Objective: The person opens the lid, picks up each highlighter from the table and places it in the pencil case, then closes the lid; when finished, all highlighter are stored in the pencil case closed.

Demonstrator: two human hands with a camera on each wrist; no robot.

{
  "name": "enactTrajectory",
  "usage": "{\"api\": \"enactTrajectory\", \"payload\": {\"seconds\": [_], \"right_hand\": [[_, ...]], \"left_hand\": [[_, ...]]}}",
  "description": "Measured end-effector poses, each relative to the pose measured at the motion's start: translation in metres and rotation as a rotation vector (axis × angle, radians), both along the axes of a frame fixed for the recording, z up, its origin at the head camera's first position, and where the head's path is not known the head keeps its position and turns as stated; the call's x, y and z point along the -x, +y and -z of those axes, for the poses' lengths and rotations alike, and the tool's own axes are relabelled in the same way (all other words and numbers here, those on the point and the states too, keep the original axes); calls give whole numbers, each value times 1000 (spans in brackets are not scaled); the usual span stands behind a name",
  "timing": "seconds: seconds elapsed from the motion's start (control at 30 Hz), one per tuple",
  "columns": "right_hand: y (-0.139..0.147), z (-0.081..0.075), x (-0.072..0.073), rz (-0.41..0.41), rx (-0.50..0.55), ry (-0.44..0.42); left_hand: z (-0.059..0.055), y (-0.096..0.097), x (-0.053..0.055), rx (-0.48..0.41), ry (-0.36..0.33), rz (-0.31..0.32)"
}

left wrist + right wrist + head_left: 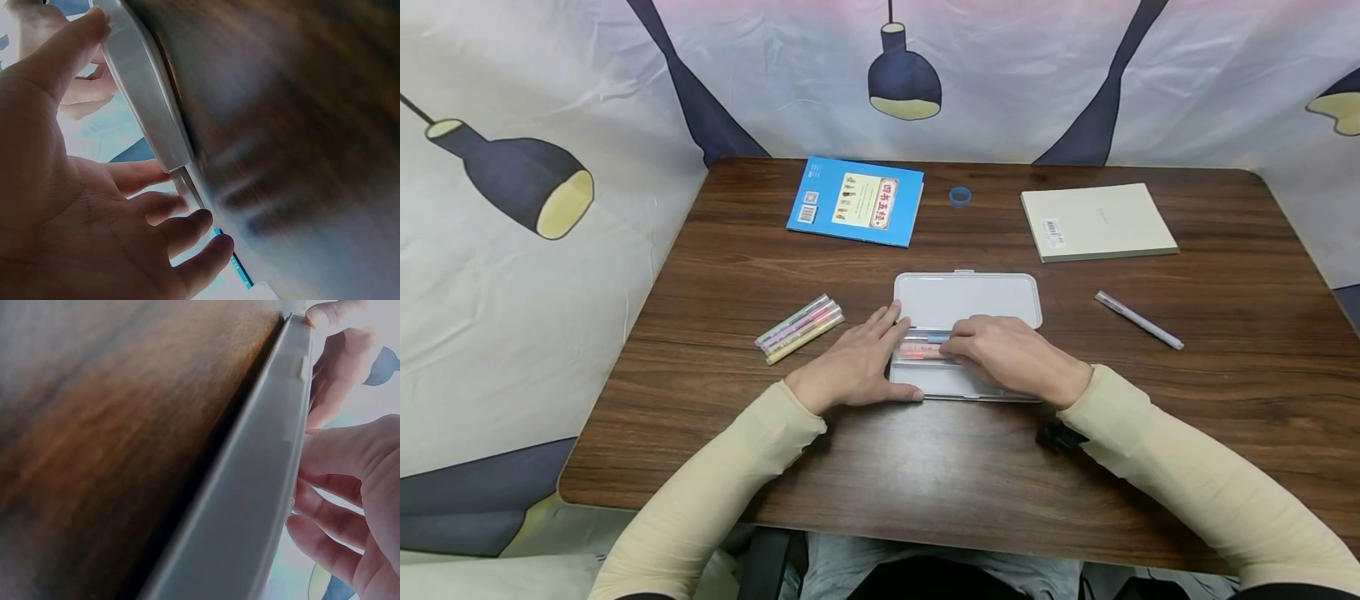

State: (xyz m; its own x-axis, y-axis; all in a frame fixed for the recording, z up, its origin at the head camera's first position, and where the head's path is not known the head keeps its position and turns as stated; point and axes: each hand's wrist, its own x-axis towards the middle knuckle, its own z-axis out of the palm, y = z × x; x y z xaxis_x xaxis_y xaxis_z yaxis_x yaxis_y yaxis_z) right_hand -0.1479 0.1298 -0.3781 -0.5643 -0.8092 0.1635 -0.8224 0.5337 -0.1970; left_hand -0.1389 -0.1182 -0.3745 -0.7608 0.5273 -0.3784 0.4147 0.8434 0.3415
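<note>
A white pencil case (966, 302) lies open on the table, its lid folded back on the far side. Inside its left part are several pens (919, 350), some with orange-pink and some with blue. My left hand (865, 362) rests at the case's left end, fingers spread, thumb along the near edge; in the left wrist view the thumb touches the case wall (140, 87). My right hand (1011, 354) reaches into the case with bent fingers, holding the right ends of the pens. The case wall (250, 462) hides those fingertips in the right wrist view.
Several pastel pens (800, 328) lie side by side left of the case. A single pale pen (1138, 320) lies to the right. Farther back are a blue book (820, 221), a blue tape ring (959, 190) and a cream notebook (1097, 221).
</note>
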Motion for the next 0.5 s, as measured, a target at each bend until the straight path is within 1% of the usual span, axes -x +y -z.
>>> {"api": "enactTrajectory", "payload": {"seconds": [0.5], "right_hand": [[2,0,1,-7,14,12]], "left_hand": [[-2,1,-1,-4,-7,-5]]}}
